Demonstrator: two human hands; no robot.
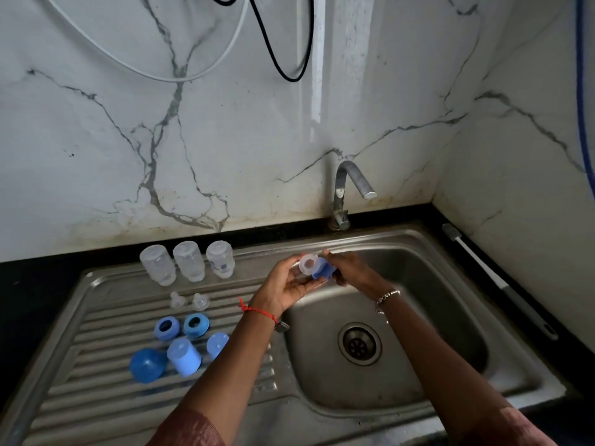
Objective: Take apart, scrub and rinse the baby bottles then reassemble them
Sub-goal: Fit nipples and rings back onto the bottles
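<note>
Over the sink's left rim my left hand [286, 286] pinches a clear silicone teat [308, 264] by its round base. My right hand [349, 268] grips a blue collar ring [323, 272] pressed against that teat. Three clear bottles [189, 261] stand upside down at the back of the drainboard [96, 375]. In front of them lie two clear teats [190, 300], then two blue collar rings [182, 327]. Three blue caps [183, 357] sit nearest me; my left forearm partly hides the right one.
The steel sink basin [434, 317] with its drain [359, 343] lies under my right arm. The tap [349, 185] stands behind it, with no water running. A bottle brush [495, 278] rests on the black counter along the right wall. Cables hang on the marble wall.
</note>
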